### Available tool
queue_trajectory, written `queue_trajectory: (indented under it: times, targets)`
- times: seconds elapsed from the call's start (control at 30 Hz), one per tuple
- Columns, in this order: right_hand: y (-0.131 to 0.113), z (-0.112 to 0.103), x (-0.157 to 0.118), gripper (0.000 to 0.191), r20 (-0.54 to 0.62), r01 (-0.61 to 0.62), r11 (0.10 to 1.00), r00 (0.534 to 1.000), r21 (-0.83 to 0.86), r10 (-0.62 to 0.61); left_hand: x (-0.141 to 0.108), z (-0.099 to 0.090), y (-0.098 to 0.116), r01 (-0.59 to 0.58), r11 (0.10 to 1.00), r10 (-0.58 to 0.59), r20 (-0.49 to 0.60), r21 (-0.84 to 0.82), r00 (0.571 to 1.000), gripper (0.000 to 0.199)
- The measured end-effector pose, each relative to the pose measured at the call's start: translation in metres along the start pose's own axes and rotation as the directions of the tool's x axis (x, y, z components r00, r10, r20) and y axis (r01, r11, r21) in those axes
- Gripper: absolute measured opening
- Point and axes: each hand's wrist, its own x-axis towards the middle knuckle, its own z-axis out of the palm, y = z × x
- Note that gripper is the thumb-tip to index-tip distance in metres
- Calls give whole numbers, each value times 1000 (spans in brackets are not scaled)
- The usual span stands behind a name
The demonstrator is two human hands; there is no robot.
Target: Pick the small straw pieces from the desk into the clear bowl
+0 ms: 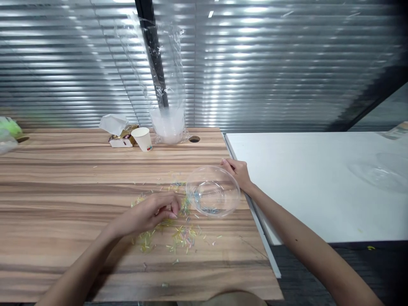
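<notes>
My right hand is closed at the far right rim of a clear plastic bowl, which is tilted a little toward me. Some small bluish pieces lie inside the bowl. Left of it, my left hand hangs low over a scattered pile of tiny thin coloured pieces, yellow, green, blue and pink. Its fingers are curled, with thumb and index close together. Whatever sits between them is too small to make out.
At the back of the wooden table stand a tissue box, a paper cup and stacked plastic bowls in a clear bag. A white table adjoins on the right, with clear plastic lids on it. Window blinds rise behind.
</notes>
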Motion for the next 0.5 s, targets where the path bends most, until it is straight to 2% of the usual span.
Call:
queue_trajectory:
  times: [0.17, 0.27, 0.33, 0.4, 0.5]
  targets:
    - [1, 1, 1, 46, 38, 24, 1000, 999, 12, -24, -3, 0, 5, 84, 967, -90, -14, -240, 996, 17]
    - [1, 3, 2, 46, 72, 45, 999, 996, -1, -45, 3, 1, 15, 41, 958, -72, -98, -284, 993, 22]
    - [1, 4, 3, 48, 92, 45, 999, 995, -29, -43, 14, 2, 24, -15, 984, -19, -185, -178, 982, 20]
    - [0, 5, 5, 48, 93, 48, 997, 995, -60, -42, 29, 4, 31, -97, 993, 110, -266, 62, 958, 15]
    - [-1, 5, 7, 48, 86, 62, 994, 995, -88, -54, 55, 8, 36, -190, 885, 326, -276, 424, 904, 18]
